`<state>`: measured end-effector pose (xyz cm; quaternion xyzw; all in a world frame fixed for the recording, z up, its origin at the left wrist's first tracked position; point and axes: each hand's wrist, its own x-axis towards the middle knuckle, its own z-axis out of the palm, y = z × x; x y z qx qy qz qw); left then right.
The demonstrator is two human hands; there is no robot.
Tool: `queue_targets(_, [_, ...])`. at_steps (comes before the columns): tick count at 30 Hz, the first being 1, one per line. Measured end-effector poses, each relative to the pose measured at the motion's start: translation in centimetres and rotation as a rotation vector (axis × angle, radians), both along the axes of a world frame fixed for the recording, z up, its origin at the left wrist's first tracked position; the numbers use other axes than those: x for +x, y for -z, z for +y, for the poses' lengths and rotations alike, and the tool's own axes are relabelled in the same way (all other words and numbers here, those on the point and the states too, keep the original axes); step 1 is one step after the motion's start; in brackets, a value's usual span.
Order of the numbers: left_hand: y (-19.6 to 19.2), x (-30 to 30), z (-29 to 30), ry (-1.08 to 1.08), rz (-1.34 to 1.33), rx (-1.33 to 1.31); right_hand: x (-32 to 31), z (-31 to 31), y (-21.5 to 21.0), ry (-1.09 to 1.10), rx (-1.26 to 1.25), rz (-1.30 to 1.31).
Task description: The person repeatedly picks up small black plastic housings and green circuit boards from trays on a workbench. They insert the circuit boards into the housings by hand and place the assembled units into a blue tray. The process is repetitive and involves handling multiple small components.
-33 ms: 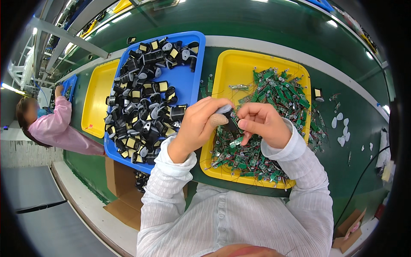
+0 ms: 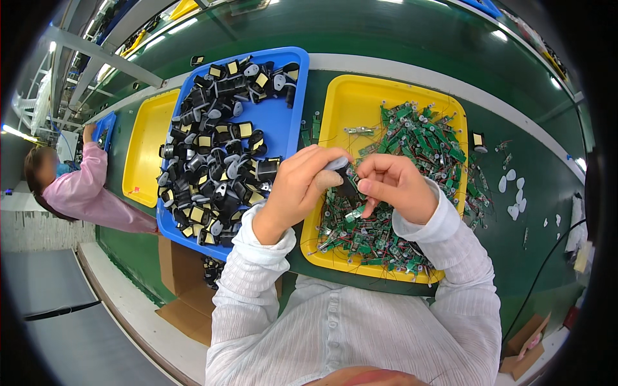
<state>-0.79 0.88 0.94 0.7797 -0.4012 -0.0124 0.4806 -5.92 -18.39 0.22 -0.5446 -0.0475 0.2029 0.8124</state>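
Note:
Over the near-left part of the yellow tray (image 2: 329,106), my left hand (image 2: 297,186) is closed around a small black plastic housing (image 2: 348,186) with a grey end piece (image 2: 337,163). A tan finger cover sits on that hand's thumb. My right hand (image 2: 396,186) meets the housing from the right, thumb and forefinger pressed together at its edge. Whatever small part lies between those fingertips is hidden. Below and beyond both hands, green circuit boards (image 2: 418,135) with thin wires are heaped in the yellow tray.
To the left, a blue tray (image 2: 273,116) holds many black housings (image 2: 206,154). Another yellow tray (image 2: 138,148) lies past it, near a co-worker in pink (image 2: 80,186). On the right are white oval pieces (image 2: 520,193), loose boards, a single housing (image 2: 478,142) and a black cable (image 2: 537,280).

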Motion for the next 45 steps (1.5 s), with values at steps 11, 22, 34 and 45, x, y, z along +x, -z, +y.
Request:
queue_targets(11, [1.1,-0.5,-1.5,0.025,0.230,-0.120,-0.6,1.3,0.1,0.390,-0.757,-0.715])
queue_targets(22, [0.8,-0.1,-0.7,0.003,0.386,-0.211,-0.4,1.2,0.1,0.267,-0.347,-0.314])
queue_targets(34, [1.3,2.2,2.2,-0.415,-0.153,0.181,7.5,-1.1,-2.3,-0.045,-0.698,-0.346])
queue_targets(45, [4.8,6.5,6.7,-1.077,-0.447,0.816,23.1,-9.0,3.5,0.141,-1.991,-0.481])
